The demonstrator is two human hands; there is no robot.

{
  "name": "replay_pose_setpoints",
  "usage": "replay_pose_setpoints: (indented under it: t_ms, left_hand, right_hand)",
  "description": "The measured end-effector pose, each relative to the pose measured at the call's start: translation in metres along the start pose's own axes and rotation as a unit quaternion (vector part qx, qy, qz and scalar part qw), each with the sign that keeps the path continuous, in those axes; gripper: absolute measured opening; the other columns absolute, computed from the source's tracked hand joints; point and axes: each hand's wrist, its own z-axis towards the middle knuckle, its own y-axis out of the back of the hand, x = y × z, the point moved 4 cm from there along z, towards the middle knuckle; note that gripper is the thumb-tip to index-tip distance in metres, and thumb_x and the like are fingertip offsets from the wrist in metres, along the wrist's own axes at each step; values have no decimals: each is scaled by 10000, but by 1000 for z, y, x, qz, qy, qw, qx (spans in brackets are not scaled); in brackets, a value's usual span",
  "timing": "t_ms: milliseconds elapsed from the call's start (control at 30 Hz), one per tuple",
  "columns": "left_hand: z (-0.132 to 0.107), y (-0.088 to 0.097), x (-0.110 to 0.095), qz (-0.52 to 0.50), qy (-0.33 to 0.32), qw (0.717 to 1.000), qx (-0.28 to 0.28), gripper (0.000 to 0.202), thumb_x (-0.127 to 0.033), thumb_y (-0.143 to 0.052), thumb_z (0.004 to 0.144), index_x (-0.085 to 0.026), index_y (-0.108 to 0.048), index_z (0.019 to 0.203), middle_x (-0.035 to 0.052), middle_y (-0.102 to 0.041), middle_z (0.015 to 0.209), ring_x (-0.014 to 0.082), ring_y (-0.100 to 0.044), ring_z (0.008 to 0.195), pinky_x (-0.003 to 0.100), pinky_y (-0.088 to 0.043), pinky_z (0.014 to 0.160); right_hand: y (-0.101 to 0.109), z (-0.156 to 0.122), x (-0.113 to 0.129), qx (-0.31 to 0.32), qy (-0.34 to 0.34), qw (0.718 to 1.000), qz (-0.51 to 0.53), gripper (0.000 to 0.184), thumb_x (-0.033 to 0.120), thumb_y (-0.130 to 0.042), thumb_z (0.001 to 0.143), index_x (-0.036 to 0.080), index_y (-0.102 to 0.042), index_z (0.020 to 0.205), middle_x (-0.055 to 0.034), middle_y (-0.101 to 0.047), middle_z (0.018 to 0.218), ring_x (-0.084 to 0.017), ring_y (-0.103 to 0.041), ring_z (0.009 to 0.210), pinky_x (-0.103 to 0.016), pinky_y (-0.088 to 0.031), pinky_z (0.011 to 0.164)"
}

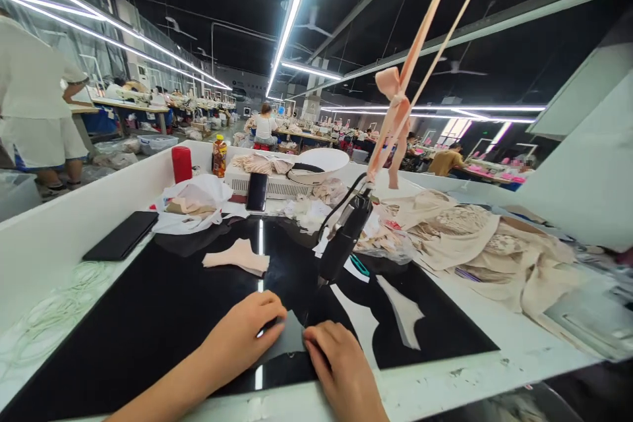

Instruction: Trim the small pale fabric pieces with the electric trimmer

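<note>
We have a small, thin grey sheet-like piece (291,337) between the two hands, low over the near middle of a glossy black board (123,343). Left hand (247,326): grip narrow, fingertips pinched on the piece's left edge. Right hand (336,356): grip narrow too, fingertips on its right edge; its underside is hidden from us.

Just beyond the hands, a slim black handheld tool with a cord (346,237) hangs tilted from knotted pale-pink fabric straps (395,109), lower end toward the fingers. Whether it's running, we can't tell.

Risks, as we judge: fingertips so near that lower end could get hurt if it is hot or sharp and the tool swings, since it hangs only on soft straps. A slack pinch could let the thin piece skew or slip on the slick board.

Farther out: a pale-peach curved fabric piece (235,259) far left of the hands; white curved pieces (403,313) on the right, teal-handled snips (359,265) just far of them. A crumpled beige fabric heap (465,237) covers the white desk's (459,372) far right; if it slid, it could crowd the board.
</note>
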Motion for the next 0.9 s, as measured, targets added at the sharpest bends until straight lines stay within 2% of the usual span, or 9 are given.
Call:
replay_pose_setpoints:
  t_ms: [100,200,333,467,567,700,800,900]
  left_hand:
    - [-4,-11,4,58,-55,997,21,247,-103,-541,936,-261,-704,1033,17,-675,1113,208,-623,1043,317,-470,950]
    - [-5,-16,12,87,-92,992,8,251,-124,-544,953,-285,-701,1066,2,-685,1137,203,-636,1061,309,-483,954]
    - [-6,-14,16,118,-132,984,-28,183,-220,-578,971,-311,-707,1063,-22,-705,1141,191,-668,1066,272,-514,930]
    - [-6,-10,13,125,-145,978,-77,171,-286,-575,984,-322,-720,1067,-28,-722,1136,189,-691,1051,252,-540,913]
    - [-6,-11,11,121,-156,977,-84,174,-317,-577,986,-322,-731,1067,-24,-734,1123,188,-703,1025,239,-550,907]
    - [-5,-12,11,136,-163,975,-65,183,-315,-559,1000,-317,-730,1068,-21,-736,1135,181,-702,1037,229,-547,935]
    - [-6,-11,12,141,-168,973,-65,182,-306,-557,1001,-315,-726,1066,-25,-734,1140,174,-704,1039,223,-549,938]
    - [-6,-10,12,134,-174,973,-74,177,-305,-564,994,-313,-732,1050,-28,-739,1127,171,-713,1018,211,-557,911]
  right_hand:
    - [10,-3,1,-6,18,1000,-25,194,145,-512,985,250,-666,1038,-51,-693,978,-232,-665,859,-360,-530,780]
    - [28,-9,-10,-46,9,998,-31,201,167,-532,992,253,-674,1106,-67,-704,1059,-227,-683,949,-347,-551,843]
    - [60,-24,-46,-88,-74,993,-34,183,270,-530,1017,252,-709,1050,-69,-730,1030,-228,-699,957,-341,-570,852]
    - [91,-40,-92,-121,-172,976,-52,304,445,-515,1016,242,-740,987,-86,-746,1003,-261,-699,950,-383,-564,858]
    - [108,-47,-118,-134,-201,969,-60,388,528,-513,997,219,-748,973,-105,-749,975,-285,-693,927,-419,-545,859]
    - [114,-51,-135,-135,-215,966,-52,401,554,-553,968,208,-754,993,-112,-740,991,-306,-677,964,-455,-512,901]
    - [109,-50,-135,-129,-216,967,-40,375,562,-603,936,227,-764,987,-99,-721,978,-311,-661,957,-466,-495,902]
    - [105,-48,-131,-131,-218,967,-21,377,562,-595,937,233,-766,867,-90,-699,912,-301,-650,902,-459,-486,880]
